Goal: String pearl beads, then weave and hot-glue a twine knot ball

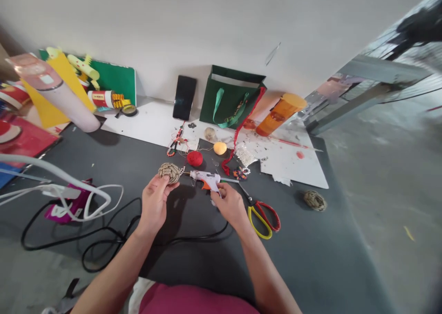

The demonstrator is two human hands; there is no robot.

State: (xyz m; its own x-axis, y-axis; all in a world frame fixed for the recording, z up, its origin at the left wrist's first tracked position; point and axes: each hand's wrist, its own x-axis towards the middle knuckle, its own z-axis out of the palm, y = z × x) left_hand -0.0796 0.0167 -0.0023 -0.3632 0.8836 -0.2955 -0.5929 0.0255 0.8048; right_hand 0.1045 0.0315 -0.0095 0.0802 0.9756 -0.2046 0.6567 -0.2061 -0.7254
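Between the fingertips of my left hand (pixel 157 201) is a tan braided cord flower (pixel 169 172), held up over the dark table. A short string of white beads (pixel 182 170) shows at its right edge. My right hand (pixel 228 203) is closed round the handle of a white glue gun (pixel 206 178) with an orange trigger. The gun's nozzle points left and is close to the beads; whether it touches them I cannot tell. Scissors (pixel 264 217) with red and yellow handles lie beside my right hand. A red yarn ball (pixel 194 158) sits just beyond the gun.
A second braided cord piece (pixel 315 200) lies near the right table edge. A dark green gift bag (pixel 229 97), a phone (pixel 184 97) and an orange tube (pixel 281 114) stand along the wall. Black cable (pixel 193 238) trails across the table to a purple power strip (pixel 69 203).
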